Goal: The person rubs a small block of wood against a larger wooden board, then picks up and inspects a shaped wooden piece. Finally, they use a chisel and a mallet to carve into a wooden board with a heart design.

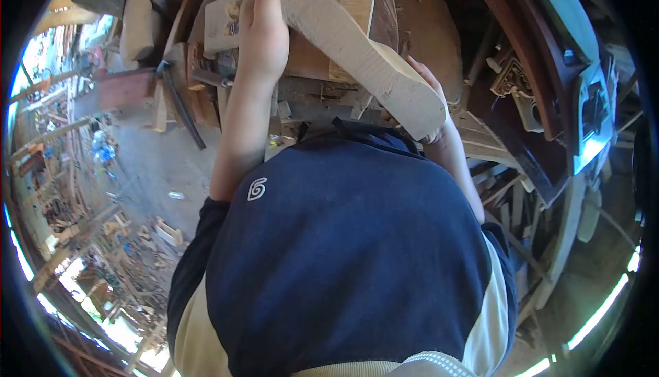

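Note:
A pale, S-curved wooden piece point(353, 49) slants across the space above the bench, in front of my chest. My left hand point(266, 37) grips its upper end, thumb up and fingers over the far edge. At the lower end, my right hand point(438, 99) is wrapped around the wood from the outer side; part of its fingers is hidden behind the piece. Under the piece lies a small flat light board point(360, 12). Another pale block point(221, 26) sits just left of my left wrist.
The wooden workbench point(429, 41) spans the far side. A hammer-like tool point(184, 113) hangs at its left edge. Dark varnished furniture parts point(535, 54) with gilded carving stand at right. Wood scraps point(127, 260) litter the floor at left, and more offcuts point(504, 202) lie lower right.

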Demonstrator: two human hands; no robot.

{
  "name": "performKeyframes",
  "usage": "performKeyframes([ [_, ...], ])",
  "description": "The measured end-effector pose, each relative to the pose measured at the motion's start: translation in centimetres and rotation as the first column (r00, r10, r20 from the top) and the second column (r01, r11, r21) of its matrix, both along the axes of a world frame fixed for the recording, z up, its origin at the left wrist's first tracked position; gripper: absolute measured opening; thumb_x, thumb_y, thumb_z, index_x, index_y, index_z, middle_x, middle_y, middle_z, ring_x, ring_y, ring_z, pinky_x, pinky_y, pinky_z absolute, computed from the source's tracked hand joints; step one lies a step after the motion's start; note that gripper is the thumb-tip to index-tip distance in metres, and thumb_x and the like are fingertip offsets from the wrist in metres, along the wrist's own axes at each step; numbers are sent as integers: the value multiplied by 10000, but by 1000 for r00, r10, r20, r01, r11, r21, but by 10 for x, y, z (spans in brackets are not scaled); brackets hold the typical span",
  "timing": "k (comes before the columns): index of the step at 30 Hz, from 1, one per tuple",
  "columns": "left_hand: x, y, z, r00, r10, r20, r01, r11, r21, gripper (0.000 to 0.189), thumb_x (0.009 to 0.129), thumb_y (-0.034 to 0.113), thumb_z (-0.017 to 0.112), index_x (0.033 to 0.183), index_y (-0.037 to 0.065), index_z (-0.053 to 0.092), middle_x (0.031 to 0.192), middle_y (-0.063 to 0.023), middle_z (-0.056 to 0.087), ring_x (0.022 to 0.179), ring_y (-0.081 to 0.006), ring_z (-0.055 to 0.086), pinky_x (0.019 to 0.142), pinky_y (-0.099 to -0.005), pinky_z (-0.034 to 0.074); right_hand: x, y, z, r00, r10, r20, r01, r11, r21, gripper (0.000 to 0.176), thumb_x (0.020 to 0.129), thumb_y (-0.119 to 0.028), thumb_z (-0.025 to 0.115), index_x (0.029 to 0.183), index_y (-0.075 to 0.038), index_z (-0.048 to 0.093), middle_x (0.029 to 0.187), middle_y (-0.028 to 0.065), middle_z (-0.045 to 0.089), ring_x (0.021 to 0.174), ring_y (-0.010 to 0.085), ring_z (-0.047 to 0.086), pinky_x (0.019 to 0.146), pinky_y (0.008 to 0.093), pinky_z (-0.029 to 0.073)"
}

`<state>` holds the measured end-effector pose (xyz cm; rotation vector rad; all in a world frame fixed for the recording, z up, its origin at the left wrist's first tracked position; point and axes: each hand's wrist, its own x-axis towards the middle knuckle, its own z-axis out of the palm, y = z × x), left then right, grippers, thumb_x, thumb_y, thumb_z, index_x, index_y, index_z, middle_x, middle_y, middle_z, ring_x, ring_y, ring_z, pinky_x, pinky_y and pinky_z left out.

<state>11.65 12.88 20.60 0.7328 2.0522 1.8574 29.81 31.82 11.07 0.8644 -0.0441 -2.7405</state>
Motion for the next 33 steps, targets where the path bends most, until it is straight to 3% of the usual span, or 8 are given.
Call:
performKeyframes([
  [3,0,3,1,990,96,-99,-98,995,-21,421,1027,261,323,1155,4,631,1217,-166,634,1119,-262,600,1022,-373,438,1,6,-12,997,62,-49,-65,995,-71,591,996,-487,427,1335,-11,516,1015,254,677,777,443,702,481,468,595],
  [4,9,15,1,976,202,-87,-192,975,113,501,1031,343,303,884,21,657,940,-106,677,994,-232,611,1003,-367,424,4,7,-15,996,84,-43,-86,995,-53,591,996,-487,427,1335,-11,516,1015,254,677,777,443,702,481,468,595],
  [5,5,9,-4,970,232,-80,-220,967,129,501,1031,343,303,884,21,657,940,-106,677,994,-232,611,1003,-367,424,8,6,-15,992,87,-88,-86,996,15,552,995,-436,471,1354,-18,504,1126,222,655,910,367,689,669,448,590],
  [7,-15,-11,-26,975,-62,-212,121,953,277,531,1026,407,315,894,26,660,973,-118,676,1028,-234,600,1009,-405,415,11,-11,-5,1000,30,9,-31,956,292,571,979,-399,542,1408,-33,457,1285,177,611,1102,295,647,926,436,543],
  [11,-17,-41,-58,971,-143,-191,202,921,334,567,977,525,436,1095,12,648,1172,-162,646,1189,-273,552,1067,-469,374,11,-36,5,998,-30,49,1,864,503,637,923,-369,622,1425,-31,425,1365,170,548,1196,306,578,1019,444,459],
  [15,14,-49,-51,885,-232,404,-65,797,600,536,913,260,433,1417,83,467,1421,-139,488,1306,-230,462,1106,-383,351,16,-27,-1,989,-135,-52,141,820,555,705,839,-270,733,1428,-46,416,1381,136,528,1292,324,484,1120,497,340],
  [19,27,-66,-54,804,-229,549,-119,842,526,610,886,240,594,1456,90,437,1410,-124,505,1293,-233,484,1065,-373,404,11,-21,7,965,-120,-234,254,655,711,793,736,-213,790,1414,-33,420,1325,124,542,1243,306,500,1075,476,376],
  [33,50,-80,-37,990,135,-49,-143,922,-361,942,558,414,936,1255,-67,523,1136,-251,650,1083,-338,639,934,-388,491,-3,-39,46,990,-73,-121,129,125,984,652,793,-113,745,1342,67,445,1226,178,599,1112,288,605,983,415,476],
])
